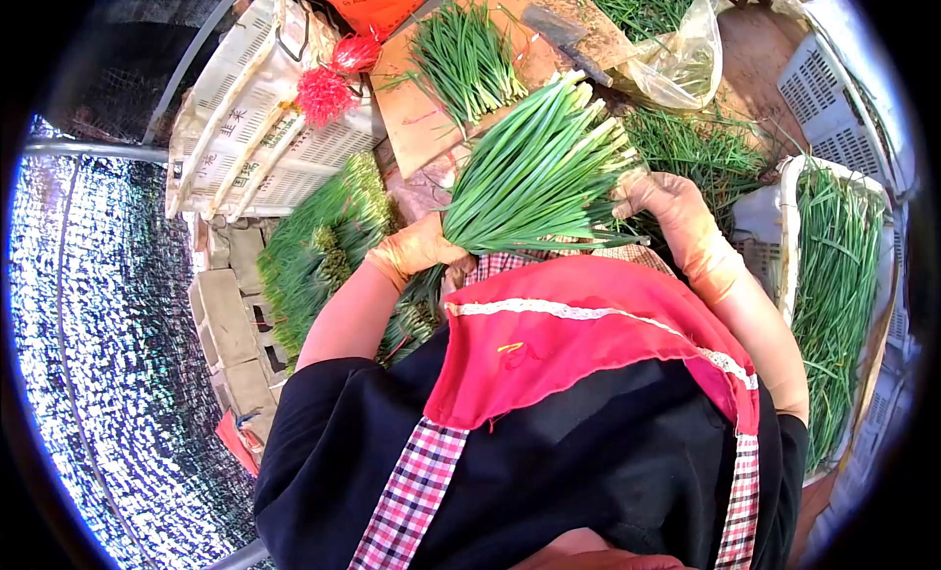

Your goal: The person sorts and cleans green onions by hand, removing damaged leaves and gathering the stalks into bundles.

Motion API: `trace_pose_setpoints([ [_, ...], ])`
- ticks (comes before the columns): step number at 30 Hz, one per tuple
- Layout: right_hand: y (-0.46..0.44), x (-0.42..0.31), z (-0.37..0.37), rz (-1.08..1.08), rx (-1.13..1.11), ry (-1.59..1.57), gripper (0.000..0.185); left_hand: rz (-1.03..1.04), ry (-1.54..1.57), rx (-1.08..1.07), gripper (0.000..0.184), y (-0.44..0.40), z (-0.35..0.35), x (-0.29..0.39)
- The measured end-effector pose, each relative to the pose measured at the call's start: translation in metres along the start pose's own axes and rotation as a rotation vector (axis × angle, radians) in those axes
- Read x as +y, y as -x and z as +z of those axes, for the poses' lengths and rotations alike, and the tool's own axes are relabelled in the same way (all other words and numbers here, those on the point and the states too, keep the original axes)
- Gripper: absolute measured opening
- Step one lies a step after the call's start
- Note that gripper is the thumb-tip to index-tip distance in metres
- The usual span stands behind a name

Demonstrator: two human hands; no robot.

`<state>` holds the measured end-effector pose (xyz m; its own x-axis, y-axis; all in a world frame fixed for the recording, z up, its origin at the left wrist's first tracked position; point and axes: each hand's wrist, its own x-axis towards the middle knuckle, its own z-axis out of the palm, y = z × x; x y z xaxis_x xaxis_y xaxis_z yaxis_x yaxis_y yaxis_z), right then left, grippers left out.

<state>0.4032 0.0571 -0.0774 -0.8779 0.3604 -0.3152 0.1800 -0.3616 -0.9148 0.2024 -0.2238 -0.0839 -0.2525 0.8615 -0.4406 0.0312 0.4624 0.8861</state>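
Left hand clasps chives; right hand curls at their pale ends, pinch unclear. Knife lies beyond.

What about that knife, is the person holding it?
No, the knife lies on the board, while the left hand holds the green bunch and the right hand is by its pale ends.

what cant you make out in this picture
All in the head view:
- How far the left hand reaches under the bunch of green stalks: hidden by the leaves.
- The wearer's legs: hidden by the red apron and black shirt.
- The top of the orange-red box: cut off by the upper edge.
- The finer marks on the white crates: too small and blurred.
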Motion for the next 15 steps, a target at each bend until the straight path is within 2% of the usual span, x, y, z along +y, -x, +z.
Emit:
trace_pose_setpoints([
  [1,0.002,-0.004,0.006,0.026,0.018,0.085,0.023,-0.004,0.001,0.0,0.035,0.0,0.001,0.0],
  [4,0.0,0.006,0.008,0.02,0.061,0.183,0.019,0.038,-0.02,0.022,0.038,0.0,0.002,-0.002],
  [6,0.011,0.003,0.017,-0.403,0.113,1.066,0.007,-0.021,-0.008,0.0,0.04,0.002,0.001,0.0],
  [7,0.013,0.01,0.021,-0.734,0.156,1.183,0.002,-0.077,0.0,-0.027,0.042,0.003,0.001,0.002],
  [9,0.015,-0.001,0.028,-0.747,-0.173,1.418,0.005,-0.05,-0.015,-0.014,0.043,0.003,0.005,0.01],
  [10,0.021,-0.01,0.023,-0.752,-0.271,1.342,0.006,-0.026,-0.035,-0.003,0.044,0.003,0.006,0.013],
  [11,0.025,-0.015,0.018,-0.787,-0.145,1.059,0.007,-0.025,-0.035,-0.001,0.044,0.003,0.006,0.014],
  [13,0.036,-0.045,-0.004,-0.54,-0.197,0.829,0.009,0.089,-0.109,0.013,0.044,0.004,0.006,0.014],
  [15,0.052,-0.069,-0.03,-0.278,-0.178,0.472,0.014,0.052,-0.074,0.011,0.043,0.003,0.005,0.012],
])
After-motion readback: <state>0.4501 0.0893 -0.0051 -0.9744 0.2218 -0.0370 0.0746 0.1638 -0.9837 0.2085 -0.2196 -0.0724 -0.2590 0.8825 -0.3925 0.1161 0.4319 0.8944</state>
